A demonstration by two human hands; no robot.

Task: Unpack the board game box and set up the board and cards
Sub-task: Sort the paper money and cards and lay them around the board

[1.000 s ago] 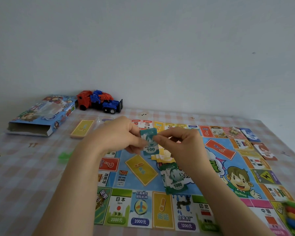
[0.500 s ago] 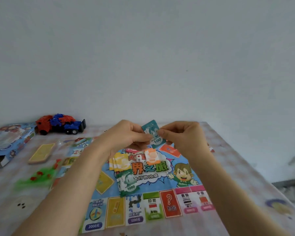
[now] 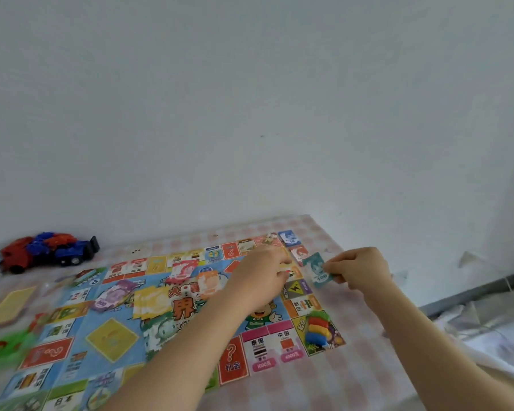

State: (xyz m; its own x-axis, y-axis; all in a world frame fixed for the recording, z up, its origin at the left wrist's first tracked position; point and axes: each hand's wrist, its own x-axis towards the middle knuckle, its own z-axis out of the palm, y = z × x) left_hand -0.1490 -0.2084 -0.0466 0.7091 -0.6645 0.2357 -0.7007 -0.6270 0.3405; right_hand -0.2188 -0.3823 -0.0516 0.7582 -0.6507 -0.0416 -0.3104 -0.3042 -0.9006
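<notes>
Now, board (image 3: 80, 336): lies unfolded and flat on the table (image 3: 353, 381), printed side up, covering most of the pink checked cloth.
right hand (image 3: 359, 269): just past the board's 2 o'clock edge, raised off the table; thumb and fingers pinch the teal note at its 3 o'clock end.
teal note (image 3: 317, 269): marked 100, tilted, held in the air between the 2 hands, just beside the left hand and apart from it.
left hand (image 3: 261, 277): over the board toward 2 o'clock, back turned up, fingers curled under; whether they hold anything I cannot tell.
purple notes (image 3: 116, 295): loose pile on the board's middle, toward 9 o'clock.
yellow notes (image 3: 152, 301): fanned on the middle, just beside the purple notes at their 3 o'clock.
orange notes (image 3: 208, 281): on the middle, near the left wrist.
coloured tokens (image 3: 318, 329): green, red, yellow and blue pieces heaped on the board's 4 o'clock corner square.
card stack (image 3: 8, 305): yellow, flat on the table off the board's 9 o'clock side.
toy truck (image 3: 48, 252): red and blue, by the wall at 10 o'clock, apart from the board.
green pieces (image 3: 9, 348): blurred, on the table at 8 o'clock.
</notes>
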